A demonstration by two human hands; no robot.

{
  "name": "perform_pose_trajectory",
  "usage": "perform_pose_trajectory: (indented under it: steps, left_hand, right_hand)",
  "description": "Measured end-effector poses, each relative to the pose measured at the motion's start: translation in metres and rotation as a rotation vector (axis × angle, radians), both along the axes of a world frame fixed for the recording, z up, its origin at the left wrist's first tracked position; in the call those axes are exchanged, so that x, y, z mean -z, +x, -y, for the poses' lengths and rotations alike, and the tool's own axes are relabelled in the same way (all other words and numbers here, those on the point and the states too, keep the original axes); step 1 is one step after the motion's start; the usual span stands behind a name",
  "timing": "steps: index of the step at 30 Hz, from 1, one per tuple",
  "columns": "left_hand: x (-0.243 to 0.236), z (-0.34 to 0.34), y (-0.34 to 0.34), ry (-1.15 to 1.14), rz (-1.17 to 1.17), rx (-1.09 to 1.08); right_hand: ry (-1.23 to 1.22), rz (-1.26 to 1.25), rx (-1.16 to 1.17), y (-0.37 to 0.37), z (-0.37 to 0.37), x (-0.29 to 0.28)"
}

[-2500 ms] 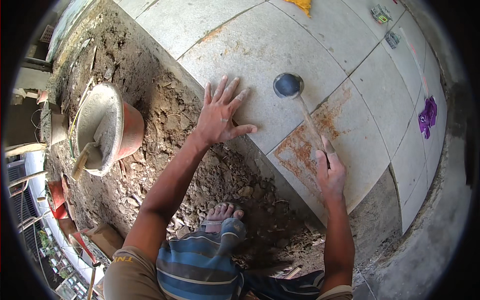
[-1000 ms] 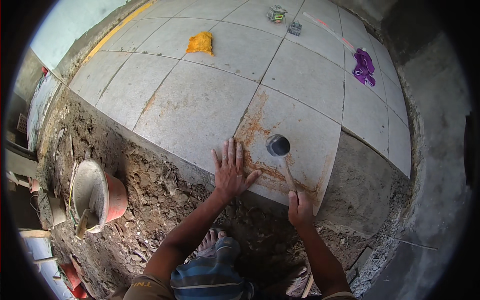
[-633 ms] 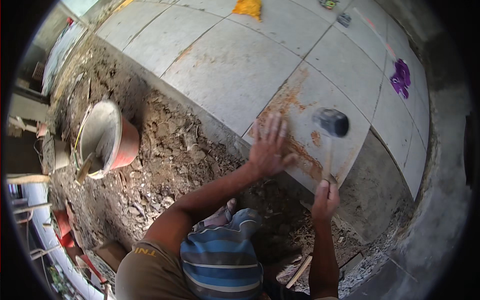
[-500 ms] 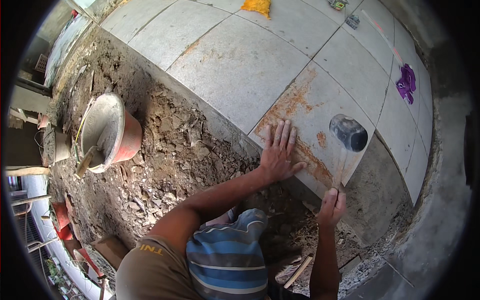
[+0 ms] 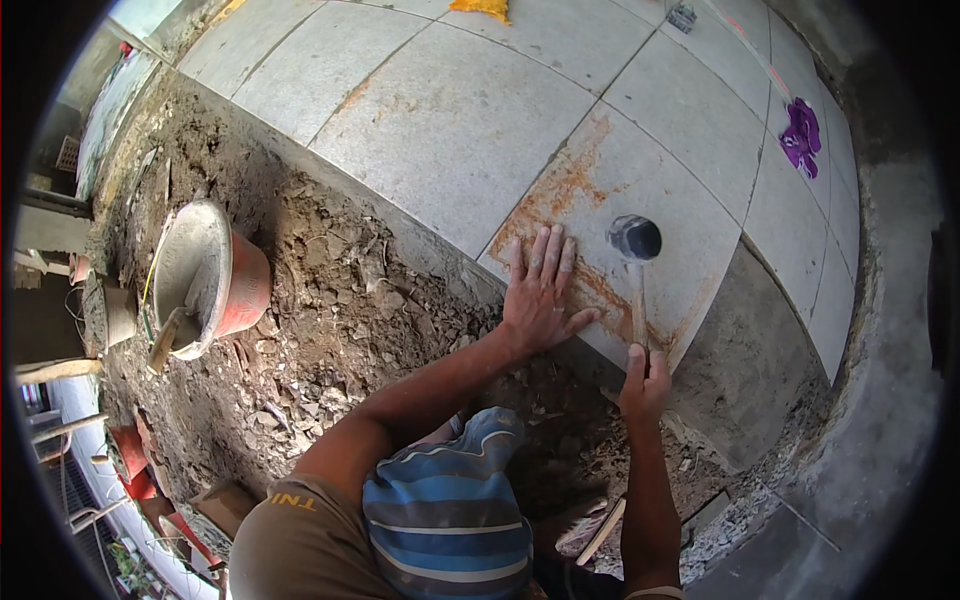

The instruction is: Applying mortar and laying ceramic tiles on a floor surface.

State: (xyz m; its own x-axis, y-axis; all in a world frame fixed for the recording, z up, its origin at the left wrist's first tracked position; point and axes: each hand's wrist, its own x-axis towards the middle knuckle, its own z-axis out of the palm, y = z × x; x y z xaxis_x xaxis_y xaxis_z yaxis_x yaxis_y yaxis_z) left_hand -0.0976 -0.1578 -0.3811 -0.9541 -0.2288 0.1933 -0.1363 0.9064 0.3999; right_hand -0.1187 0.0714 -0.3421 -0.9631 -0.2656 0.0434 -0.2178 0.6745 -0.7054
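Note:
My left hand lies flat with fingers spread on a pale floor tile smeared with orange-brown dirt, close to its near left edge. My right hand is wrapped round the handle of a rubber mallet. The black mallet head is over the middle of the same tile; whether it touches the surface I cannot tell. Bare grey mortar borders this tile on its right.
On the rubble to the left stands a red bucket with a trowel in it. A purple cloth lies on tiles at the right, beside a long thin strip. A yellow cloth is at the far edge.
The mallet head has moved left and slightly away from me across the tile, with my right hand following. My left hand stays flat on the tile. The whole view has shifted a little.

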Motion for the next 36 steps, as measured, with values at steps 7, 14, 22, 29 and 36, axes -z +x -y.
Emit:
perform_pose_trajectory:
  steps: [7, 14, 22, 29, 36]
  left_hand:
    - [-0.002, -0.004, -0.007, -0.027, 0.008, 0.007]
    - [0.000, -0.004, -0.007, -0.031, 0.017, 0.007]
    - [0.002, 0.020, -0.006, -0.043, 0.053, -0.112]
    - [-0.013, 0.022, -0.013, -0.067, 0.042, -0.110]
    - [-0.014, 0.021, -0.038, -0.023, -0.058, 0.152]
  right_hand:
    - [0.179, -0.068, -0.018, -0.009, -0.008, 0.005]
    - [-0.186, -0.077, 0.130, 0.005, 0.007, -0.009]
    - [-0.244, -0.112, 0.111, 0.029, 0.012, -0.020]
    - [-0.046, -0.087, 0.041, 0.013, 0.012, 0.011]
    - [-0.154, 0.003, 0.168, 0.006, 0.007, 0.001]
